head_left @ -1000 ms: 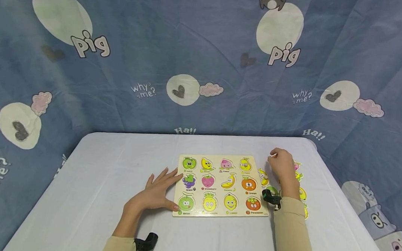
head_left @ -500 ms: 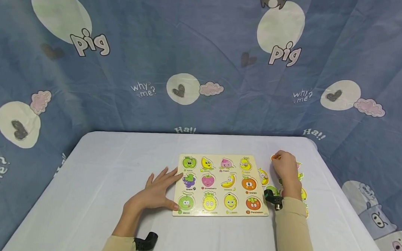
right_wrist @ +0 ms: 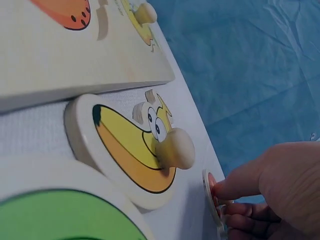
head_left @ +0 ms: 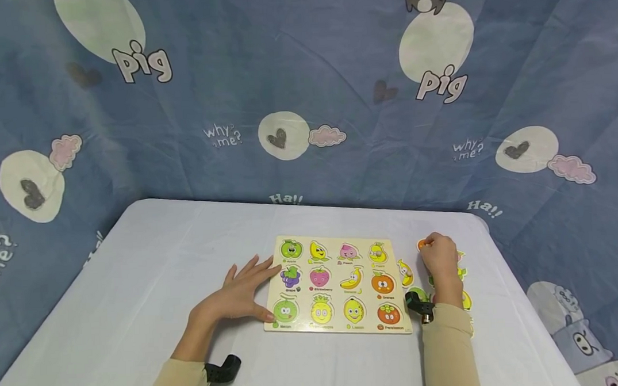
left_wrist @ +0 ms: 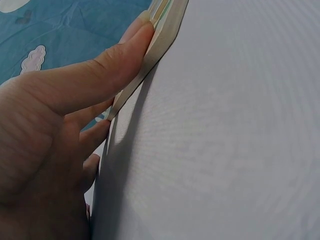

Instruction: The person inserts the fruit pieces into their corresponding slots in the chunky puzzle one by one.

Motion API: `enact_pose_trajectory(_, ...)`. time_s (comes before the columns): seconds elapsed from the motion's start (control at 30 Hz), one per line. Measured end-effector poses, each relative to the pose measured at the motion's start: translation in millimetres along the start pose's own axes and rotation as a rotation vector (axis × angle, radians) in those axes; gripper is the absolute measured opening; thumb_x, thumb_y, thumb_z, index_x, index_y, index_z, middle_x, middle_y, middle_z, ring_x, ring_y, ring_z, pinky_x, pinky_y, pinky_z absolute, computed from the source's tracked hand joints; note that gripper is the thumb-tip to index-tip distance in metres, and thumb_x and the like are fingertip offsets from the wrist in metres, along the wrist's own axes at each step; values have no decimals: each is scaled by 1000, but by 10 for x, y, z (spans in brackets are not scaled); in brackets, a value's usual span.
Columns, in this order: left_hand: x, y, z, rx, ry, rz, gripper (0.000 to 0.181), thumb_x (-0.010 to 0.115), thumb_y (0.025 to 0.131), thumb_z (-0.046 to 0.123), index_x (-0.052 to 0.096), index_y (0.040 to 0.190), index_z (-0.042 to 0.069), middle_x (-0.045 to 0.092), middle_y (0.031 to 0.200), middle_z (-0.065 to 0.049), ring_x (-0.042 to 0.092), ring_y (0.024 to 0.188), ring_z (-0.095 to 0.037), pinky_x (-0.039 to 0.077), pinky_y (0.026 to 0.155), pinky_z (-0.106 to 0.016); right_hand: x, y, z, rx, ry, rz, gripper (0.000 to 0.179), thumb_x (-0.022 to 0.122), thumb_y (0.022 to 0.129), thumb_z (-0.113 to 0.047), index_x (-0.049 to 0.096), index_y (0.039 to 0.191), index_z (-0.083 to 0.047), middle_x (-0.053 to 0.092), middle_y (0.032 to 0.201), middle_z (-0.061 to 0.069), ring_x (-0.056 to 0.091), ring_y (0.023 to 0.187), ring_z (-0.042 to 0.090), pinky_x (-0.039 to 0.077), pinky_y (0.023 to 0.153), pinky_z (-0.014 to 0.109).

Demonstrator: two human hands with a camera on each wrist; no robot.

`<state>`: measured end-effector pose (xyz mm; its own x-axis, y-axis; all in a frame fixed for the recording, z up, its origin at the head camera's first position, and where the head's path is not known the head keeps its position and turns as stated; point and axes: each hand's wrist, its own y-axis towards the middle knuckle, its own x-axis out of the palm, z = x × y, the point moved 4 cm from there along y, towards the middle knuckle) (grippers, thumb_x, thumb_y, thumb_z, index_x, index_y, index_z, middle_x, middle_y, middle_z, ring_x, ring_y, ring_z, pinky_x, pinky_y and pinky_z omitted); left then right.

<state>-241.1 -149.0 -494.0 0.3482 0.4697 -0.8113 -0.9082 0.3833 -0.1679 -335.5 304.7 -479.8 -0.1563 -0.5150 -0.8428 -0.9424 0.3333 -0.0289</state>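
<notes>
A wooden fruit puzzle board (head_left: 338, 323) lies on the white table, with its pear piece (head_left: 377, 252) showing a knob. My left hand (head_left: 236, 297) has its fingers spread along the board's left side; in the left wrist view the thumb (left_wrist: 112, 70) presses on the edge. At the right, my right hand (head_left: 440, 262) pinches an orange-red puzzle piece (right_wrist: 212, 195) between thumb and fingers. Its knob is mostly hidden by them, and whether the piece rests on the table I cannot tell. Nearer the board lies a knobbed banana piece (right_wrist: 135, 155).
A green piece (right_wrist: 65, 215) lies close to the banana piece. Several more pieces, such as a yellow one (head_left: 466, 300), lie partly hidden under the right forearm. A blue printed cloth (head_left: 304, 72) hangs behind the table.
My right hand has shifted slightly right and toward me, and the orange-red piece now shows at its fingertips. The left hand and the board have stayed in place.
</notes>
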Motion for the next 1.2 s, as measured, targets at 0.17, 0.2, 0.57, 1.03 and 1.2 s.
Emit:
enact_pose_trajectory(0.17,5,1,-16,5,5,-3,116,87,56,58,37,155,24,23,167,-6,5,156,-38,-4,119,-70,-18,-4,-5,-33,-6,49,23,52,87,-4,65,103,7,61,111,28,56,106,42,47,95,54)
enact_pose_trajectory(0.2,8,1,-21,7,7,-3,116,87,56,59,37,155,25,23,167,-6,5,156,-38,-4,119,-71,-19,-4,-1,-33,-6,55,22,52,87,-4,66,102,7,62,111,28,56,105,42,47,95,54)
enact_pose_trajectory(0.57,38,12,-45,18,7,9,116,86,55,61,38,154,24,24,166,-5,6,156,-38,-3,119,-71,-18,-7,-2,-45,-1,68,20,54,87,-4,67,99,6,63,109,27,57,104,41,47,93,55)
enact_pose_trajectory(1.03,36,24,-29,5,15,11,115,86,56,60,38,154,24,24,166,-5,6,156,-38,-3,119,-70,-12,-23,-19,-24,38,40,21,57,89,-7,67,104,4,60,108,23,53,100,36,48,91,52)
enact_pose_trajectory(1.2,25,28,-37,2,20,9,115,86,56,61,38,154,24,24,166,-5,6,156,-37,-3,119,-70,-11,-13,-42,-59,60,59,21,57,89,-8,68,104,2,59,103,20,52,96,33,47,86,48)
